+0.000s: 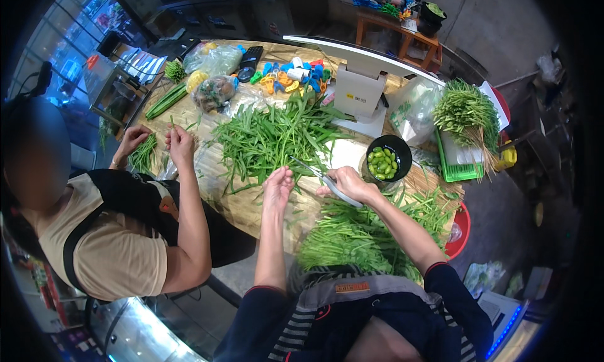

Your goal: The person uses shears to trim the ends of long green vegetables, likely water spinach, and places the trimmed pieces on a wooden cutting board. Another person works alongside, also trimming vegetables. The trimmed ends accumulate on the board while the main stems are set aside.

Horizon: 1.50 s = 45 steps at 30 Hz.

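Note:
My right hand [349, 185] is closed around the grey handles of a pair of scissors [337, 189], whose blades point up and left, slightly apart, over leafy green stems. Just left of the blade tips is my left hand [279, 185], its fingers curled together at the edge of the loose leafy greens [264, 140]; whether a stem is between them cannot be made out. A larger heap of green stems [349, 234] lies under my right forearm, near my body. Beyond my right hand stands a black bowl of green oval fruits [388, 158].
At the left, a co-worker [177, 145] handles a thin stick and a green piece. Colourful clips [283, 76], a black handset [250, 63] and a grey stand [358, 93] occupy the wooden table's [236, 204] far side. Skewered greens [465, 111] rest over a green basket [460, 172] at right.

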Tool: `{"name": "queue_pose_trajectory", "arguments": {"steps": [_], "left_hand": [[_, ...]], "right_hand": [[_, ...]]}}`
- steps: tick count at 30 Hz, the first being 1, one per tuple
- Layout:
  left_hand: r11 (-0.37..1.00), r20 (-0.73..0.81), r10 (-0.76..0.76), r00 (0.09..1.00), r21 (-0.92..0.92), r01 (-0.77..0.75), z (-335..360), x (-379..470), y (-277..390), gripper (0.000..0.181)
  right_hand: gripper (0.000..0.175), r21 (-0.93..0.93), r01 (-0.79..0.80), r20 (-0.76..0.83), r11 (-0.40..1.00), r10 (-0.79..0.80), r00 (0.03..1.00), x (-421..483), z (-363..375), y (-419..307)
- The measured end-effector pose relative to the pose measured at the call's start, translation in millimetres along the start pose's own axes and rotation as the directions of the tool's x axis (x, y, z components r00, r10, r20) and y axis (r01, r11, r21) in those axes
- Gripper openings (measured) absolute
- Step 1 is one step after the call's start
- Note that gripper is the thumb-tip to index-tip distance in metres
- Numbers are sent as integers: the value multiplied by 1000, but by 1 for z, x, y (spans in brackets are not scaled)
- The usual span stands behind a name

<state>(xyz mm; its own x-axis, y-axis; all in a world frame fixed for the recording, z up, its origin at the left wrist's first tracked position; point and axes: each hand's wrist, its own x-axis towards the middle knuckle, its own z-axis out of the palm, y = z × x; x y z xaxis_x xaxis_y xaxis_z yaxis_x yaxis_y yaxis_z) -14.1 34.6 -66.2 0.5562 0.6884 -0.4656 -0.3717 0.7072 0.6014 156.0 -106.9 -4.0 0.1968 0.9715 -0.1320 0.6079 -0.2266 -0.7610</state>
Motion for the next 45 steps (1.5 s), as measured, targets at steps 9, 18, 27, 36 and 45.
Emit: {"name": "queue_pose_trajectory", "arguments": {"steps": [9,18,27,36,45], "left_hand": [[815,39,318,947,499,-295,19,-14,10,18],[609,119,460,880,680,-410,16,-12,5,21],[352,142,544,827,856,-379,27,-16,10,19],[330,191,572,798,837,-437,27,-18,13,16],[300,218,531,819,856,-422,22,-16,9,17]], "right_hand": [[55,-21,31,22,999,-31,999,0,-13,-9],[59,0,37,16,999,-37,999,-4,-16,-10],[55,-159,84,-97,984,-100,990,-11,-24,-18],[57,-90,25,-117,996,-35,993,-4,-29,-5],[54,18,-41,-58,999,42,997,-1,-30,-14]]}}
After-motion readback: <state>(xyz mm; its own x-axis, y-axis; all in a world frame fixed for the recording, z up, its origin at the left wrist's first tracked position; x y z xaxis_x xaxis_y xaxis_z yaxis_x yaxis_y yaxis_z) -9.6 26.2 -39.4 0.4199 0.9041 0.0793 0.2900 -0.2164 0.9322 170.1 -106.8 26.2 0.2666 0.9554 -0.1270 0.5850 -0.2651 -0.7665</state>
